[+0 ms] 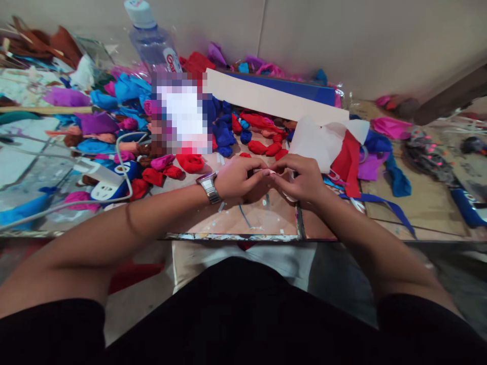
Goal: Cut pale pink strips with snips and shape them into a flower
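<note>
Above the table's front part, my left hand [236, 177], with a metal watch [209, 187] on its wrist, meets my right hand [302, 177] fingertip to fingertip. Both are closed in a pinch on a small pale strip [270, 172]; most of it is hidden by the fingers, so its material cannot be made out. Just beyond my right hand lie a white sheet [314, 142] and a red piece of cloth or paper [345, 165]. Small red bundles [266, 148] and blue bundles [225, 133] lie behind my hands.
A clear bottle [154, 43] with a white cap stands at the back. A long cream strip [274, 99] lies before the wall. To the left, a cable [91, 210] runs past a white-and-blue power socket [108, 187]. A blue ribbon [391, 205] lies on cardboard [429, 213].
</note>
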`<state>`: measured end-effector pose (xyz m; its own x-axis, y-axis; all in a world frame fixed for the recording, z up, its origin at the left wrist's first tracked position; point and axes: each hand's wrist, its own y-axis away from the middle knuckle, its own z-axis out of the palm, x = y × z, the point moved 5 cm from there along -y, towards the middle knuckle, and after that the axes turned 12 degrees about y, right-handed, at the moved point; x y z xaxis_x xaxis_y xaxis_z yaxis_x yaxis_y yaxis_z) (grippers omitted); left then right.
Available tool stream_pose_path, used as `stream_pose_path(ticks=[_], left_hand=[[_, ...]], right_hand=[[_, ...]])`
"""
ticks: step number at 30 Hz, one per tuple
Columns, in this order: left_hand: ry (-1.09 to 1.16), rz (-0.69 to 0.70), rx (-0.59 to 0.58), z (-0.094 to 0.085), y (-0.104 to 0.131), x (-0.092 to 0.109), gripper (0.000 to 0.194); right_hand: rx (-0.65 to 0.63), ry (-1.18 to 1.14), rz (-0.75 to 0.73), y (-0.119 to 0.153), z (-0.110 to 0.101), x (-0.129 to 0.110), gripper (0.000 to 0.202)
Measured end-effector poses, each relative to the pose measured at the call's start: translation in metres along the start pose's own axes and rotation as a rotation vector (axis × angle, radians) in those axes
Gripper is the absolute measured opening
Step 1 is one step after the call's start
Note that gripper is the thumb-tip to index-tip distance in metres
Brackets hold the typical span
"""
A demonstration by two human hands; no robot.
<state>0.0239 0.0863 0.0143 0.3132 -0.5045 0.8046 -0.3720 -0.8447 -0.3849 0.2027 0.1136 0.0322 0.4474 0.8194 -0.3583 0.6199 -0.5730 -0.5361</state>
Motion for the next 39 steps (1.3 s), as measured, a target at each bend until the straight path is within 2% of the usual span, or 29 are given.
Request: stream_pose_path(ticks=[9,15,21,25,31,35,39], left_hand=[[-0.039,-0.013,0.015,-0.001,-0.001,0.001,0.033],[-0.028,-0.06,0.03,-0.003,-0.002,0.001,0.032],[0.015,-0.095,0.014,-0.001,-0.003,-0.005,0.029],[-0.054,-0.041,0.025,-0.002,-0.002,-0.005,0.028],[-0.347,0.138,-0.037,0.006,0.001,-0.002,0.029],[-0.444,0.169,-0.051,0.009,0.003,-0.003,0.031],[-0.427,0.122,-0.029,0.007,0.002,-0.004,0.031]], right_hand=[[0.066,0.146,-0.081,0.0,-0.003,-0.003,0.008],[0.053,0.185,-0.049,-0.001,-0.002,-0.002,0.009],[0.039,0.235,-0.078,0.0,0.002,-0.001,0.009],[0.042,0.215,-0.075,0.001,0.002,-0.001,0.009],[-0.018,0.141,-0.024,-0.001,0.009,0.004,0.008],[-0.062,0.068,0.026,0.0,0.018,0.008,0.004],[-0.06,0.025,0.06,0.001,0.018,0.008,0.007]])
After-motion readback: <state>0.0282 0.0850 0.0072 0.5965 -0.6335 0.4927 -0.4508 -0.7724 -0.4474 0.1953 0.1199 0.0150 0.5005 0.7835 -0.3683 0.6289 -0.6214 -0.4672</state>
